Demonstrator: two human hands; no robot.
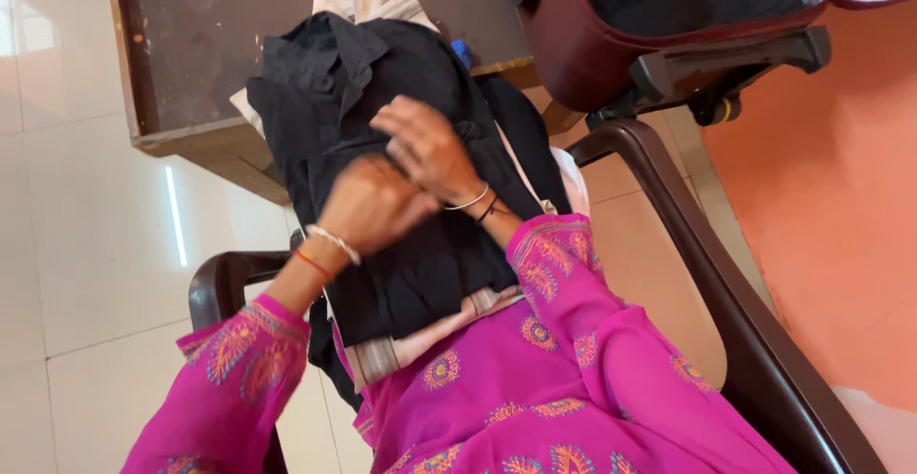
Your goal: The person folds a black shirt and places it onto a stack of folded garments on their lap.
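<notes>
Crumpled black cotton shirt (401,178) is draped over the lap, top end resting against the dark wooden tabletop (220,44), so it stays flat-ish. Left hand (373,204) has fingers curled, pinching the fabric; right hand (427,146) lies across it, fingers loosely bent, pressing it down. Brown plastic chair (707,264) underneath.

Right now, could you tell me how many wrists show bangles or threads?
2: the left hand wrist has a silver bangle and red thread; the right hand wrist a silver bangle and black thread.

No packages, labels, signs or screens can be made out in this view.
</notes>
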